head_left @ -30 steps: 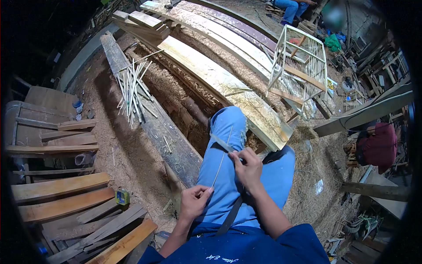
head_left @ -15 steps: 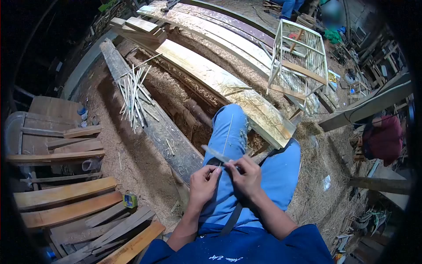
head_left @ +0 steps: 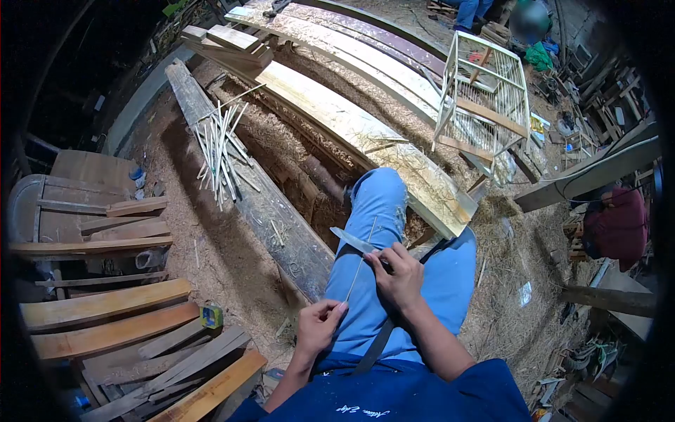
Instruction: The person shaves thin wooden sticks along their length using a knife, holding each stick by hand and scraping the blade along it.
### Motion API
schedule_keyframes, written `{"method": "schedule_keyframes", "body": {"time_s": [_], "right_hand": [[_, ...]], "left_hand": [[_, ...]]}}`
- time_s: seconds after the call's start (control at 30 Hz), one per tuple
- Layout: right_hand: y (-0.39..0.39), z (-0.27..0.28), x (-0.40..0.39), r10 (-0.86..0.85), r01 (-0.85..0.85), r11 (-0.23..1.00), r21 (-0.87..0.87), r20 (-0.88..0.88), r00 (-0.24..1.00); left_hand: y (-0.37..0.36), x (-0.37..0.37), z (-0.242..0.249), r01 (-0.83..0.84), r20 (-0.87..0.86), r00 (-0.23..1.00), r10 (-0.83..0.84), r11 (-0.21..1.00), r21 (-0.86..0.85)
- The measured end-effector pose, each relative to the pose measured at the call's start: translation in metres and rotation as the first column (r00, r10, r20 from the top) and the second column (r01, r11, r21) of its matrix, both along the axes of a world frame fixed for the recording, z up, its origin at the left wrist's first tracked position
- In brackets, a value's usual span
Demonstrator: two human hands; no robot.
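Observation:
Over my lap, my left hand (head_left: 320, 325) is closed in a pinch on the near end of a thin bamboo stick (head_left: 356, 274). The stick runs up across my jeans past the knife. My right hand (head_left: 399, 278) is closed around a knife (head_left: 354, 240), its blade pointing up and left and lying across the stick. The knife's handle is mostly hidden in my fingers. Left of my knee, a bundle of thin sticks (head_left: 219, 155) lies on a weathered plank (head_left: 281, 228).
A pale plank (head_left: 337, 112) with shavings runs beyond my knee. A slatted wooden cage (head_left: 485, 98) stands at the back right. Cut boards (head_left: 105, 299) and a yellow tape measure (head_left: 211, 316) lie to the left. Another person's legs (head_left: 467, 13) show at the top.
My left hand has moved down and left, away from my right hand, pulling the stick along. The knife has shifted slightly right. The view has turned a little.

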State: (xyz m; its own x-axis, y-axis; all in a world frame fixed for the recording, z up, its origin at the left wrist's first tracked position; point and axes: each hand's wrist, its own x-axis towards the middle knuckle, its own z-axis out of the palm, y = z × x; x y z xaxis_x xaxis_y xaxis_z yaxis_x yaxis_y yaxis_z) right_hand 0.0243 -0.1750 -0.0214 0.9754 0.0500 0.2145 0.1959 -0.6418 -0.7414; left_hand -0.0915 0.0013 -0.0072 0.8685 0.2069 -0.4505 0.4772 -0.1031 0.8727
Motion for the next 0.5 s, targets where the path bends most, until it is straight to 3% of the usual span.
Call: {"method": "schedule_keyframes", "body": {"time_s": [0.13, 0.3, 0.4, 0.5], "right_hand": [[-0.008, -0.014, 0.029, -0.133, 0.133, 0.991, -0.005, 0.072, 0.989], [-0.004, -0.01, 0.023, -0.075, 0.064, 0.993, 0.104, 0.113, 0.991], [0.002, 0.002, -0.006, -0.019, 0.019, 0.998, 0.054, 0.006, 1.0], [0.0, 0.003, -0.019, 0.017, -0.016, 0.995, 0.099, -0.012, 1.0]], "left_hand": [[0.002, -0.011, 0.003, -0.041, -0.022, 0.999, 0.04, 0.998, -0.049], [-0.003, 0.023, -0.008, -0.04, 0.107, 0.994, 0.036, 0.999, 0.033], [-0.009, 0.061, -0.028, -0.041, 0.119, 0.992, 0.031, 0.996, 0.083], [-0.014, 0.08, -0.028, -0.024, 0.102, 0.994, 0.026, 1.0, -0.016]]}}
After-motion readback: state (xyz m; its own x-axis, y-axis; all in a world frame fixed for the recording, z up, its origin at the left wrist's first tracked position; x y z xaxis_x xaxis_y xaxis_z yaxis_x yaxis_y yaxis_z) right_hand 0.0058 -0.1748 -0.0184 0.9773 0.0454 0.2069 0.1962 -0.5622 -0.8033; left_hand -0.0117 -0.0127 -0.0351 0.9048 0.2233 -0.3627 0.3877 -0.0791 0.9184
